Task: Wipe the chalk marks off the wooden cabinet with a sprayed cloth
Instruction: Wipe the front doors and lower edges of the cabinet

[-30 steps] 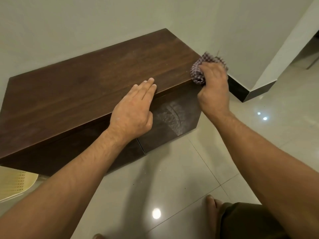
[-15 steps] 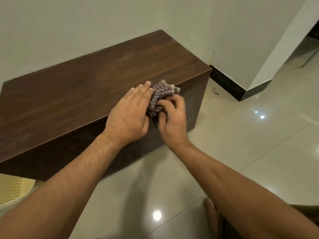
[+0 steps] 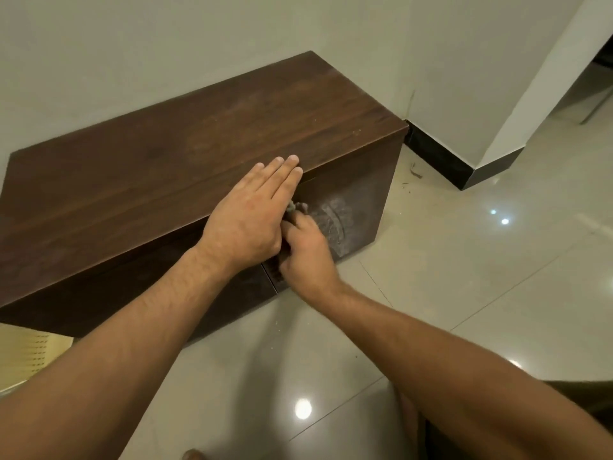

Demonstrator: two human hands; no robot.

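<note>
A low dark wooden cabinet (image 3: pixel 159 174) stands against the wall. My left hand (image 3: pixel 252 210) lies flat over its front top edge, fingers together and extended, holding nothing. Below it, my right hand (image 3: pixel 305 257) presses a checked cloth (image 3: pixel 296 207) against the cabinet's front door; only a small bit of the cloth shows above the fingers. Smeared white chalk marks (image 3: pixel 335 224) cover the door just right of the cloth. Faint pale smudges lie on the cabinet top.
Glossy beige floor tiles (image 3: pixel 481 277) spread to the right and toward me. A wall corner with black skirting (image 3: pixel 441 161) juts out to the right of the cabinet. A perforated yellow plastic object (image 3: pixel 30 353) sits at lower left. Bare toes show at the bottom edge.
My right hand carried the cloth from the cabinet's top right corner leftward along the edge, then down onto the front door. The left hand stayed on the top edge.
</note>
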